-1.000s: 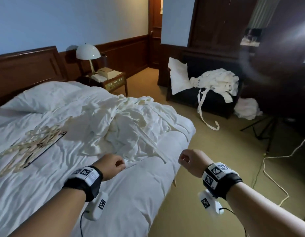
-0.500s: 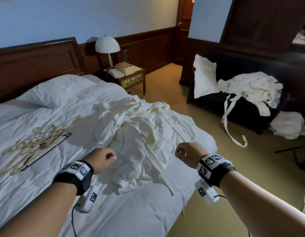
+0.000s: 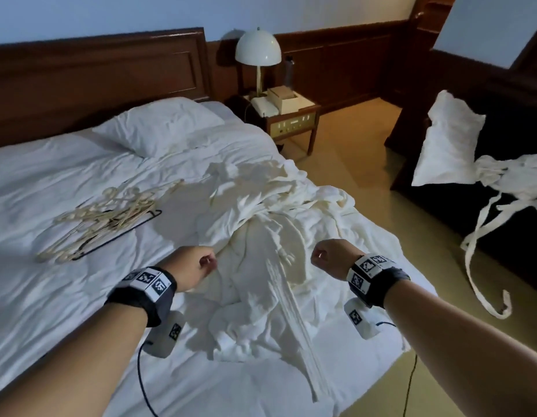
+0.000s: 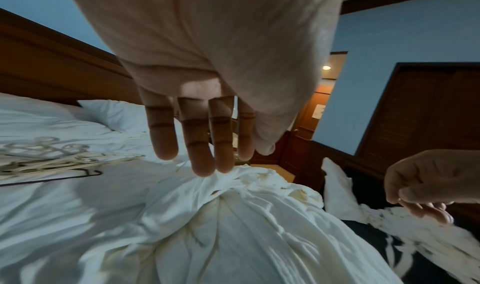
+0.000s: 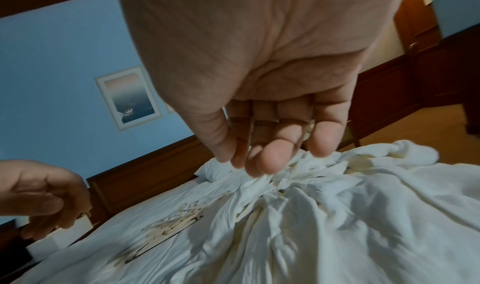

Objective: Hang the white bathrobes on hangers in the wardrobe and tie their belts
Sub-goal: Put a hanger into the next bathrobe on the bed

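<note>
Both hands hover empty over a crumpled robe on the bed.

The left hand [image 3: 192,267] and right hand [image 3: 333,257] hang apart above the robe [image 3: 270,251], fingers loosely curled and holding nothing. The robe lies heaped near the bed's [image 3: 66,296] right edge, its belt [image 3: 297,332] trailing toward the foot. A pile of hangers [image 3: 108,218] lies on the sheet toward the left side, below the pillow [image 3: 159,124]. A second robe [image 3: 513,179] is draped on a dark chair [image 3: 516,242] well apart from the bed.
</note>
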Demonstrator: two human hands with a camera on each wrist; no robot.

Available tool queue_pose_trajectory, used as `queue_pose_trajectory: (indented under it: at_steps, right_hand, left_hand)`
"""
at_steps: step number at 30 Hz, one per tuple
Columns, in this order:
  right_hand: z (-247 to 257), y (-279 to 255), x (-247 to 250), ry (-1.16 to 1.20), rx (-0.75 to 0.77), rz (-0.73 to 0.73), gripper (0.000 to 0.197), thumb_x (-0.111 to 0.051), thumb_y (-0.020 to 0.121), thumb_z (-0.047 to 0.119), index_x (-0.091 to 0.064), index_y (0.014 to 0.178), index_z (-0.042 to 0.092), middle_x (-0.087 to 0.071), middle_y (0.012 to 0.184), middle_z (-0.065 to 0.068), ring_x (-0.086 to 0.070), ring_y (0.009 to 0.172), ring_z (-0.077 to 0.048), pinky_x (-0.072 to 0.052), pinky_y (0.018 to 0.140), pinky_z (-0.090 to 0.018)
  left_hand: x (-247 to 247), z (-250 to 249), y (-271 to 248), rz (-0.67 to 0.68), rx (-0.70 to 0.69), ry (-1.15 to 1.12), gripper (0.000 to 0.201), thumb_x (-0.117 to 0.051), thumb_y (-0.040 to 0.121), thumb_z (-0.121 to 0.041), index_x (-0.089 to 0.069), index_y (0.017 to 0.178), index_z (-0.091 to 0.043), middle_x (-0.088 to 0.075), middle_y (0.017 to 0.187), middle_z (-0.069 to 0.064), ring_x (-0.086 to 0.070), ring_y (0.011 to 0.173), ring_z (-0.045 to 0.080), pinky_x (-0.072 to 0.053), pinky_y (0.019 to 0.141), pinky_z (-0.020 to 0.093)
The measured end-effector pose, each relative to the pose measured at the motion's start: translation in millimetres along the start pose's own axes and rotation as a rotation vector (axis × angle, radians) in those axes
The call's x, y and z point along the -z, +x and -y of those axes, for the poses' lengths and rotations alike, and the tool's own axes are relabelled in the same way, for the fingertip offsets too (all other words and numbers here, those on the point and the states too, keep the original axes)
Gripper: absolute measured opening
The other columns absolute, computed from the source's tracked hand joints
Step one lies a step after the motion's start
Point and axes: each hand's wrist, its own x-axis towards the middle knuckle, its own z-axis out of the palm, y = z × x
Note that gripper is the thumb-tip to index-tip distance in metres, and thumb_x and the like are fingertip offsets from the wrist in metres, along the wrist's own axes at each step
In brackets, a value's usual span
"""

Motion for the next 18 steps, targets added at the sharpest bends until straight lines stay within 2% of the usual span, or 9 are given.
queue_pose_trajectory:
  at_steps: [5, 8, 11, 14, 18]
  right_hand:
    - [-11.9, 96.2, 6.8, -0.047, 0.081, 0.050, 0.011, -0.053, 0.092, 0.034, -0.062, 0.091, 0.029, -0.060, 0.094, 0.006, -0.060, 0.090, -0.017, -0.049, 0.075, -0.029]
    - [-21.9, 161.2, 6.2, -0.098, 0.154, 0.070, 0.013, -0.053, 0.091, 0.033, -0.065, 0.094, 0.027, -0.066, 0.102, 0.001, -0.062, 0.095, -0.020, -0.052, 0.081, -0.032]
    - [-30.1, 226.1, 4.3, -0.159, 0.193, 0.079, 0.016, -0.053, 0.092, 0.033, -0.063, 0.101, 0.025, -0.066, 0.113, -0.004, -0.062, 0.102, -0.024, -0.049, 0.085, -0.032]
    - [-42.3, 290.3, 4.1, -0.175, 0.123, 0.100, 0.038, -0.057, 0.091, 0.036, -0.053, 0.127, 0.024, -0.048, 0.132, -0.008, -0.057, 0.113, -0.031, -0.047, 0.091, -0.038]
    - [-57.2, 359.9, 11.2, -0.114, 0.021, 0.038, 0.069, -0.064, 0.086, 0.035, -0.029, 0.144, 0.023, -0.027, 0.138, -0.011, -0.054, 0.115, -0.040, -0.049, 0.093, -0.049]
  left_hand:
    - [0.9, 12.3, 40.9, -0.020, 0.129, 0.034, 0.020, -0.054, 0.094, -0.038, -0.063, 0.108, -0.026, -0.066, 0.100, -0.005, -0.060, 0.085, 0.012, -0.046, 0.072, 0.026]
    - [-3.5, 13.8, 74.9, -0.083, 0.191, 0.005, 0.022, -0.055, 0.095, -0.036, -0.061, 0.113, -0.025, -0.064, 0.098, -0.007, -0.058, 0.081, 0.012, -0.042, 0.071, 0.025]
    - [-17.4, 11.8, 101.8, -0.117, 0.250, -0.043, 0.020, -0.055, 0.094, -0.036, -0.060, 0.112, -0.027, -0.062, 0.095, -0.010, -0.056, 0.077, 0.009, -0.041, 0.075, 0.026]
    - [-40.9, 19.6, 114.6, -0.079, 0.314, -0.087, 0.029, -0.052, 0.089, -0.046, -0.061, 0.110, -0.029, -0.065, 0.104, -0.008, -0.057, 0.084, 0.011, -0.045, 0.082, 0.028]
    - [-65.8, 29.4, 107.9, 0.003, 0.478, -0.124, 0.019, -0.058, 0.093, -0.039, -0.060, 0.111, -0.034, -0.063, 0.103, -0.007, -0.059, 0.083, 0.008, -0.050, 0.083, 0.030]
